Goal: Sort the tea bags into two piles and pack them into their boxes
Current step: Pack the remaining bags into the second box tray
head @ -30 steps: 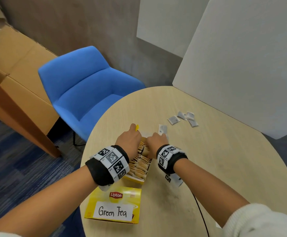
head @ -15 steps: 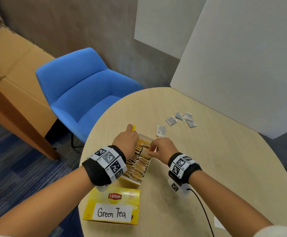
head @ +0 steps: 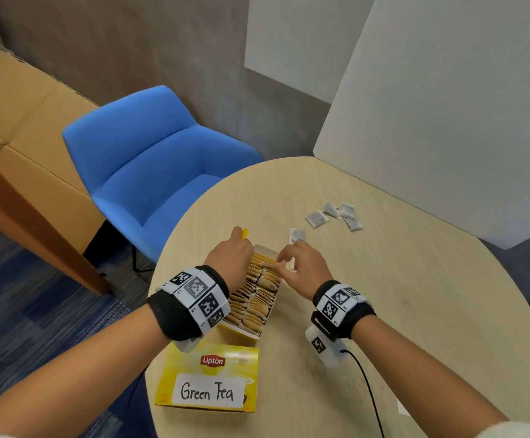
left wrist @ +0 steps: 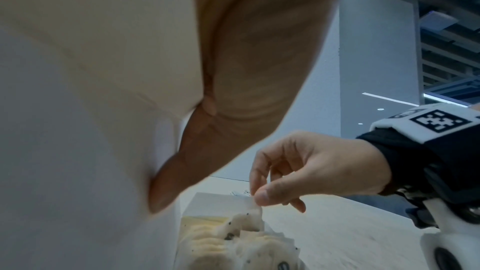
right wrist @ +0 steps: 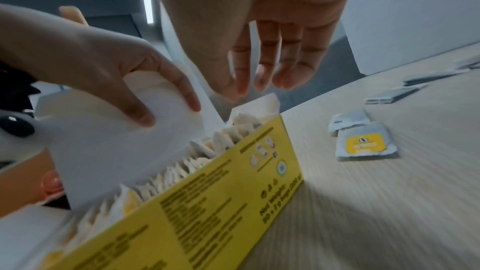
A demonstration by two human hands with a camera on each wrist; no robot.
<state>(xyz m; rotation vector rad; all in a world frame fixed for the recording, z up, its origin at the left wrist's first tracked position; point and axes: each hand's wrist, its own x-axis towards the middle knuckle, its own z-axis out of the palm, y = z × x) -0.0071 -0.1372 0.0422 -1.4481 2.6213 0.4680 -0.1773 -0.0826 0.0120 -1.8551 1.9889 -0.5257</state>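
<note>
Tea box [head: 252,306] open, long axis running away, hands [head: 304,270] at far end

Both forearms are reaching forward over the open tea box [head: 254,298]. The left hand [head: 230,259] is curling its fingers [right wrist: 166,93] around that box's raised white flap. The right hand [head: 304,268] is hovering over the box's far end, thumb and forefinger pinching.

Looking like an office meeting corner: a round light-wood table [head: 399,311] is sitting beside a blue upholstered chair [head: 150,172] on blue carpet tiles [head: 36,327]. Grey wall [head: 162,52], white partition boards [head: 447,121] and exposed ceiling with strip lighting [left wrist: 451,48] are pointing the same way.
</note>
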